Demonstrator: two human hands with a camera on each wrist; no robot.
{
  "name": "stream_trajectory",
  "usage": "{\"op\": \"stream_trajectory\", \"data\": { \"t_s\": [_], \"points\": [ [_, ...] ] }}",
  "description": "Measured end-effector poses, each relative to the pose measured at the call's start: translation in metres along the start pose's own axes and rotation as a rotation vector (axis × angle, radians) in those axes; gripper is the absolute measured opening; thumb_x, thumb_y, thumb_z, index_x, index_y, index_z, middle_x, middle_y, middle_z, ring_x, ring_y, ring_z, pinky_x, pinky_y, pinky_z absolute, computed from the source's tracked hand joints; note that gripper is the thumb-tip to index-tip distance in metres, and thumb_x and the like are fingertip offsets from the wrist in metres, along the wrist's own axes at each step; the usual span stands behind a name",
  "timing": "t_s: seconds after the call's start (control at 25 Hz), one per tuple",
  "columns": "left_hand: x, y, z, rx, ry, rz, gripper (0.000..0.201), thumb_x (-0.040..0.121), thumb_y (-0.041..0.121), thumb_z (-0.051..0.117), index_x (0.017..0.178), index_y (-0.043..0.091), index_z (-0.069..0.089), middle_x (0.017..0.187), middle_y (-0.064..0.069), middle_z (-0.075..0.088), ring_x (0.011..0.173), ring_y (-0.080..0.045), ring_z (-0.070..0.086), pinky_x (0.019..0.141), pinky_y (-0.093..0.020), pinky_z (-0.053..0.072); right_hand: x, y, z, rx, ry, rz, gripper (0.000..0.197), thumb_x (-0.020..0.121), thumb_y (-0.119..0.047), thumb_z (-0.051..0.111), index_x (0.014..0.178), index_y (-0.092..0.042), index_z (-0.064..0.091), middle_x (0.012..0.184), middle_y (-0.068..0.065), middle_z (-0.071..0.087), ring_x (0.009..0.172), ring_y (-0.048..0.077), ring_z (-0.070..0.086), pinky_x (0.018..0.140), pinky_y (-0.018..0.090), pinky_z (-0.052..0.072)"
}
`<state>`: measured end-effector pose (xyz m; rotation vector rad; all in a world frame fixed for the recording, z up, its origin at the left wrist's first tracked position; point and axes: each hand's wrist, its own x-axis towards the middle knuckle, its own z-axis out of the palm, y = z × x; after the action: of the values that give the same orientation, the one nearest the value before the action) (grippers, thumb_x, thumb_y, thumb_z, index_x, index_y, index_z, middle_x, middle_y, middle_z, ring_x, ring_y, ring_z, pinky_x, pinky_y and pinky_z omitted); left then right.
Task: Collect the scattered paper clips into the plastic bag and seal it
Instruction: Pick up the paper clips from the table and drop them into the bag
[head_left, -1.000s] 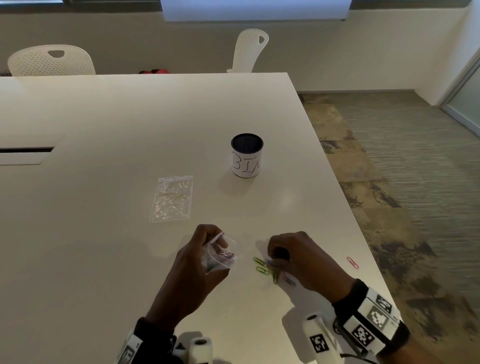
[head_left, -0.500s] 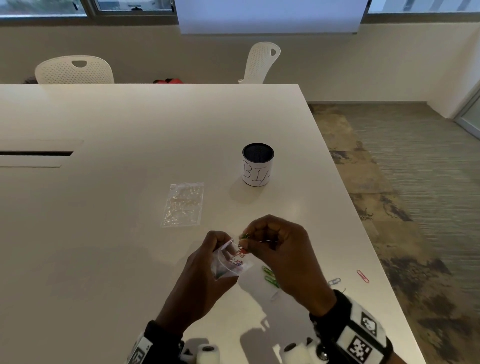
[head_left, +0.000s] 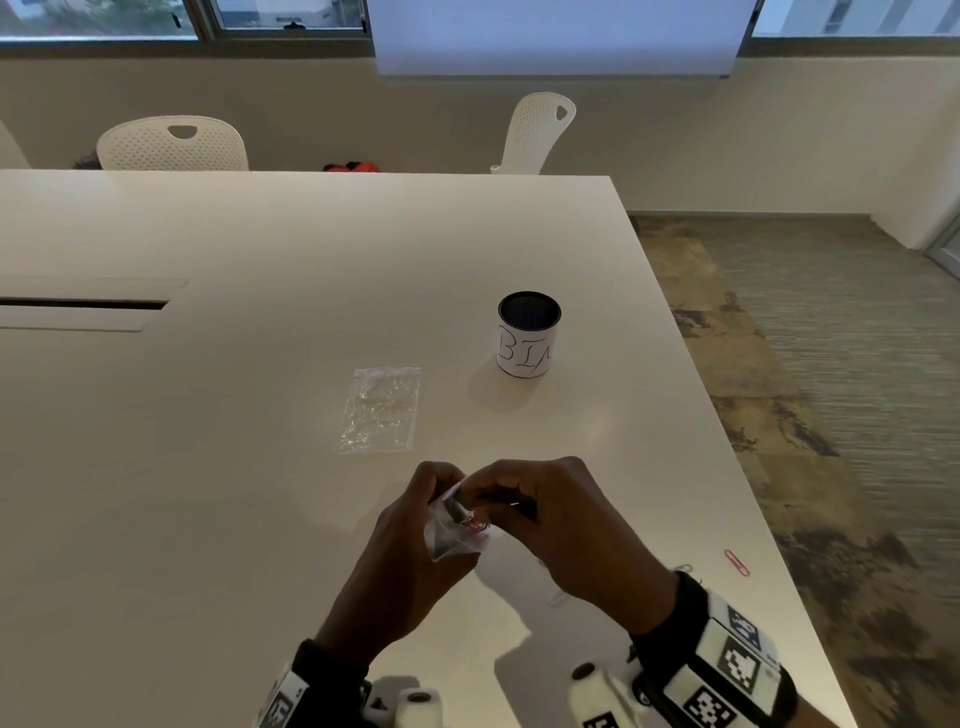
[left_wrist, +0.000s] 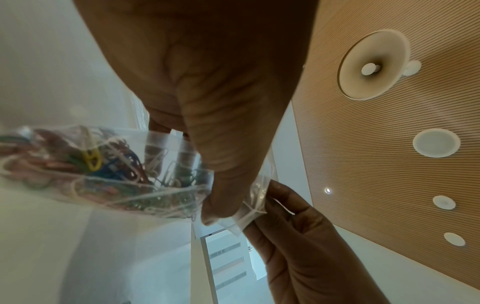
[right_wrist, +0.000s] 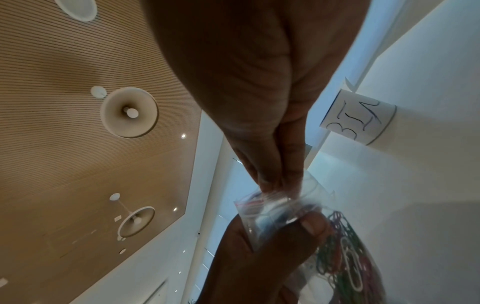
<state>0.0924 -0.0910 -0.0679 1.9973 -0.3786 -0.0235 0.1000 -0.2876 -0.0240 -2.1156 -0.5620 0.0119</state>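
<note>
A small clear plastic bag (head_left: 460, 535) with several coloured paper clips (left_wrist: 93, 162) inside hangs above the table's near edge. My left hand (head_left: 447, 486) grips it at the upper left, thumb (left_wrist: 221, 185) pressed on the front. My right hand (head_left: 485, 493) pinches the bag's top edge (right_wrist: 272, 202) between thumb and fingertips (right_wrist: 270, 181). The two hands meet at the bag's mouth. A red paper clip (head_left: 736, 562) lies on the table by the right edge. A pale blue clip (head_left: 684, 568) shows just behind my right wrist.
A second clear bag (head_left: 382, 410) lies flat on the white table (head_left: 260, 493) beyond my hands. A dark-rimmed cup labelled BIN (head_left: 529, 335) stands further back to the right. The table's right edge (head_left: 779, 545) drops to carpet. Two white chairs stand at the far side.
My right hand lifted off the clips on the table, came up to the bag's mouth and now pinches its top edge. The left hand raised the bag slightly.
</note>
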Motion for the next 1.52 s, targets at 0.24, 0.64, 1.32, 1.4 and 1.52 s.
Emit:
{"op": "stream_trajectory", "data": {
  "t_s": [0.24, 0.64, 1.32, 1.4, 1.52],
  "points": [
    [-0.002, -0.002, 0.000, 0.003, 0.007, 0.013, 0.052, 0.080, 0.011, 0.087, 0.116, 0.022, 0.052, 0.096, 0.005, 0.072, 0.083, -0.014, 0.071, 0.066, -0.012, 0.052, 0.018, -0.015, -0.003, -0.360, -0.276, -0.157, 0.020, 0.091, -0.009, 0.074, 0.108, -0.018, 0.075, 0.099, 0.000, 0.075, 0.082, 0.013, 0.072, 0.071, 0.030, 0.060],
    [0.004, -0.005, 0.010, 0.012, 0.156, -0.007, 0.060, 0.078, 0.009, 0.086, 0.123, 0.024, 0.049, 0.094, 0.008, 0.073, 0.088, -0.010, 0.073, 0.072, -0.015, 0.058, 0.042, -0.026, -0.021, -0.255, -0.281, -0.132, 0.016, 0.091, -0.017, 0.074, 0.107, -0.014, 0.074, 0.100, -0.001, 0.075, 0.086, 0.011, 0.072, 0.077, 0.033, 0.062],
    [-0.002, -0.002, 0.006, 0.035, 0.116, -0.004, 0.055, 0.080, 0.007, 0.086, 0.119, 0.023, 0.051, 0.093, 0.007, 0.071, 0.089, -0.011, 0.070, 0.075, -0.006, 0.050, -0.047, 0.045, -0.019, -0.561, -0.380, 0.289, 0.073, 0.081, -0.048, 0.080, 0.143, -0.024, 0.051, 0.136, -0.005, 0.051, 0.119, 0.014, 0.055, 0.099, 0.033, 0.055],
    [-0.003, -0.003, 0.005, 0.047, 0.116, 0.001, 0.056, 0.079, 0.008, 0.087, 0.120, 0.023, 0.051, 0.093, 0.007, 0.072, 0.089, -0.011, 0.070, 0.077, -0.006, 0.051, -0.043, 0.045, -0.013, -0.550, -0.354, 0.282, 0.054, 0.085, -0.039, 0.079, 0.132, -0.023, 0.061, 0.128, -0.004, 0.057, 0.110, 0.016, 0.060, 0.094, 0.033, 0.057],
    [-0.001, -0.004, 0.004, 0.052, 0.115, 0.012, 0.056, 0.079, 0.009, 0.087, 0.120, 0.022, 0.051, 0.092, 0.008, 0.072, 0.089, -0.010, 0.071, 0.076, -0.006, 0.052, -0.036, 0.046, -0.006, -0.546, -0.299, 0.259, 0.026, 0.091, -0.025, 0.075, 0.116, -0.021, 0.070, 0.117, -0.003, 0.063, 0.098, 0.017, 0.066, 0.086, 0.030, 0.057]
  ]
}}
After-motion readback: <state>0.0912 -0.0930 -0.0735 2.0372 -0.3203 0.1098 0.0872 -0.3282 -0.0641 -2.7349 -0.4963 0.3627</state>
